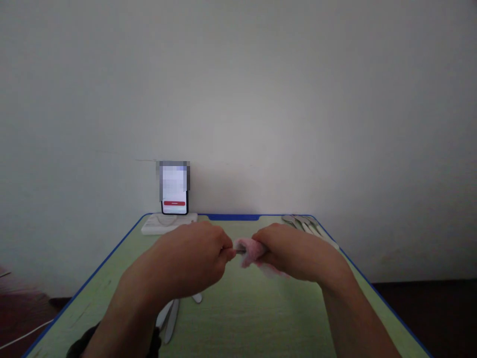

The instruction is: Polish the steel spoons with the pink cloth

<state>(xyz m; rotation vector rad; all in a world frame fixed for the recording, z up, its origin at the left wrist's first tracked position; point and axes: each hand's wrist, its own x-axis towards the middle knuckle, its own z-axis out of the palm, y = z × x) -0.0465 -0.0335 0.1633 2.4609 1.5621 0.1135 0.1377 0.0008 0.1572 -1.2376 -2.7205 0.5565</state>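
My left hand (197, 256) is closed in a pinch on one end of a thin metal utensil (240, 251). Pink and white cloth (250, 250) is wrapped about the utensil's other part, and my right hand (285, 248) grips it there. A loose end of the cloth hangs below my right hand. Most of the utensil is hidden by fingers and cloth, so its kind does not show. Both hands are held above the green table (261, 318), near its middle.
Several spoons (289, 219) lie at the table's far right corner. Metal cutlery handles (171, 320) show below my left forearm. A phone (175, 208) stands upright at the back left, on a white block (149, 227). Behind the table rises a plain wall (238, 99).
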